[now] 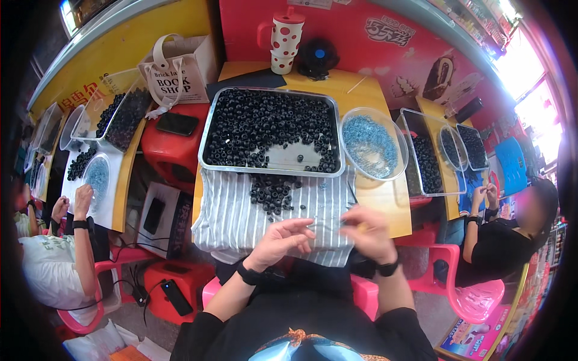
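Note:
My left hand (283, 242) is over the near edge of a grey-and-white striped cloth (226, 210), its thumb and fingers curled toward each other. Anything between those fingertips is too small to make out. To its right, my right hand (370, 233) is smeared by motion, with its fingertips pointing toward the left one. Beyond both hands, loose black beads (274, 194) lie on the cloth. A clear rectangular tray (208, 161) of black beads rests at the cloth's far side. Right of it stands an oval clear tub (402, 159) holding small light-blue beads (370, 144).
Behind the tray are a red-dotted tumbler (286, 45), a small black fan (317, 57) and a canvas bag (186, 72). A phone (177, 124) lies on a red stool at left. People work at bead tables on both sides; a clear bin (427, 162) stands at right.

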A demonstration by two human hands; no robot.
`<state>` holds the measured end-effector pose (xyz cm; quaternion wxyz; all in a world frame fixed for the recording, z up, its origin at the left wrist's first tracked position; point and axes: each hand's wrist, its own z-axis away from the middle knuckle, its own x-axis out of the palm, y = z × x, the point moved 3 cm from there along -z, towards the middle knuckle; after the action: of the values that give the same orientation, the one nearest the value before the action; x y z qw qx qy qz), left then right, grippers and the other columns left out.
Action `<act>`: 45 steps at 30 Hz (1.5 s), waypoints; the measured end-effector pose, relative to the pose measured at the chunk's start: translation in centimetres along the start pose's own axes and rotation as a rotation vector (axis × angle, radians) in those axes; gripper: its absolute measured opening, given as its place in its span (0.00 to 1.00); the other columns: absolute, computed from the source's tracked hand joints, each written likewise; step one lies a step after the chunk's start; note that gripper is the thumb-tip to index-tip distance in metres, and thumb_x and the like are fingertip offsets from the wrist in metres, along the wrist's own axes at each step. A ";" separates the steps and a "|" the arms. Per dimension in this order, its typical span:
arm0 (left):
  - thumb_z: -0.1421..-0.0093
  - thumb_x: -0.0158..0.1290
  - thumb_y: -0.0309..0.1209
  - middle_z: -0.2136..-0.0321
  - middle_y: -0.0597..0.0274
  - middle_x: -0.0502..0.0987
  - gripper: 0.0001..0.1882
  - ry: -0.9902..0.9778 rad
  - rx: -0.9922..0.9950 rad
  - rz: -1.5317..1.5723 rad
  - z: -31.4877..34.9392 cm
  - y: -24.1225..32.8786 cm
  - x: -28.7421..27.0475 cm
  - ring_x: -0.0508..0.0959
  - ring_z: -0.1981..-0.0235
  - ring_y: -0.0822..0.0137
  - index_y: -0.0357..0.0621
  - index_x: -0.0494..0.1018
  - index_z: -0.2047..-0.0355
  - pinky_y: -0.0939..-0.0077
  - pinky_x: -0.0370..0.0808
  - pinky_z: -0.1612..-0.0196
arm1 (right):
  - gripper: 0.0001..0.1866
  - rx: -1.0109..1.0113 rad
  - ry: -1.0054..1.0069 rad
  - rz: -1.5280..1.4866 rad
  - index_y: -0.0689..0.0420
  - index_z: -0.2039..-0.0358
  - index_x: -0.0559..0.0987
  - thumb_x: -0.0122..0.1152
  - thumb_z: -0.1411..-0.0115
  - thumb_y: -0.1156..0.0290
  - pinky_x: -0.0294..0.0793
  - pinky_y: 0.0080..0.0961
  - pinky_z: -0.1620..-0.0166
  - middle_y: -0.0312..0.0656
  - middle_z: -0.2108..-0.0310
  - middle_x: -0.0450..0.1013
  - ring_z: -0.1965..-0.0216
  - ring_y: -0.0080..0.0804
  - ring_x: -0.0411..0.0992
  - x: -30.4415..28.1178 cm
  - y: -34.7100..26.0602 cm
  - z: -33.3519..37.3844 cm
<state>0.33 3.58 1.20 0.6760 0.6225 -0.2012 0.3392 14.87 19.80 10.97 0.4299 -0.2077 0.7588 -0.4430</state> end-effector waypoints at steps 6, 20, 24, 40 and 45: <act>0.39 0.55 0.21 0.68 0.60 0.79 0.08 0.174 0.117 -0.113 -0.1 0.3 -0.1 0.79 0.73 0.71 0.34 0.76 0.59 0.81 0.75 0.70 | 0.16 0.151 0.669 0.510 0.64 0.59 0.77 0.64 0.50 0.84 0.69 0.20 0.71 0.37 0.75 0.71 0.76 0.22 0.69 -16.8 3.4 -0.1; 0.43 0.55 0.25 0.71 0.54 0.71 0.06 0.699 0.505 -1.597 0.0 4.4 1.2 0.76 0.75 0.48 0.42 0.74 0.64 0.57 0.72 0.73 | 0.08 -0.056 0.036 0.391 0.60 0.68 0.78 0.63 0.51 0.78 0.71 0.37 0.67 0.47 0.71 0.70 0.68 0.45 0.72 5.7 1.4 -0.6; 0.45 0.55 0.21 0.70 0.53 0.71 0.07 0.633 0.586 -1.425 -0.1 4.2 0.3 0.76 0.73 0.50 0.40 0.74 0.64 0.61 0.72 0.72 | 0.05 -0.026 -0.004 0.531 0.59 0.71 0.78 0.61 0.50 0.76 0.70 0.40 0.66 0.46 0.72 0.67 0.66 0.46 0.71 6.5 1.5 -0.3; 0.47 0.56 0.21 0.65 0.48 0.70 0.12 0.616 0.570 -1.485 0.2 4.5 0.8 0.76 0.70 0.46 0.35 0.72 0.61 0.57 0.72 0.70 | 0.05 -0.032 0.025 0.495 0.58 0.69 0.79 0.60 0.48 0.78 0.71 0.40 0.65 0.45 0.71 0.67 0.65 0.46 0.71 7.0 1.8 0.4; 0.46 0.54 0.21 0.67 0.49 0.71 0.10 0.665 0.485 -1.637 -0.3 4.6 1.2 0.76 0.72 0.47 0.36 0.73 0.62 0.56 0.73 0.71 | 0.05 -0.055 0.035 0.495 0.59 0.69 0.79 0.59 0.48 0.79 0.71 0.39 0.65 0.45 0.71 0.67 0.66 0.46 0.71 6.9 2.2 0.4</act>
<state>-2.14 4.14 5.26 0.5791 0.5660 0.5846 -0.0510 11.63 15.94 5.83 0.5061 -0.0194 0.8058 -0.3070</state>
